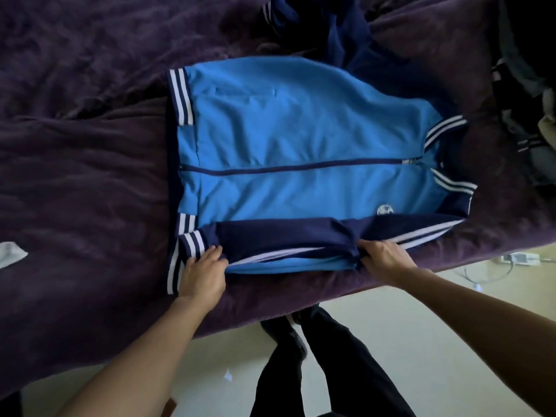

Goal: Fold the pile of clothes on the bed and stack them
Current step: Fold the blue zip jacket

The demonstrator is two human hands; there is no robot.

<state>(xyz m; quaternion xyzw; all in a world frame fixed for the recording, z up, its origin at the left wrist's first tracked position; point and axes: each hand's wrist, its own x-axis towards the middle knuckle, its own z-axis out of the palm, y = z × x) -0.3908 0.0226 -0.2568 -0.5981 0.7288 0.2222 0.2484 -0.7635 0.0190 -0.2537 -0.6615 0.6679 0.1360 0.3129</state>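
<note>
A light blue zip-up jacket (288, 136) with navy trim and white stripes lies flat, front up, on the dark purple blanket (84, 176). Its collar points right and its hem points left. The near navy sleeve (279, 236) is folded along the jacket's near edge. My left hand (201, 275) grips the near edge by the striped cuff. My right hand (385, 255) pinches the sleeve and the jacket's near edge further right. A heap of navy clothes (337, 28) lies behind the jacket at the top.
More dark garments (529, 115) are piled at the right edge of the bed. A white piece of cloth (10, 254) shows at the far left. The bed's near edge runs diagonally; below it are a pale floor (421, 341), my dark trouser legs and a power strip (517, 257).
</note>
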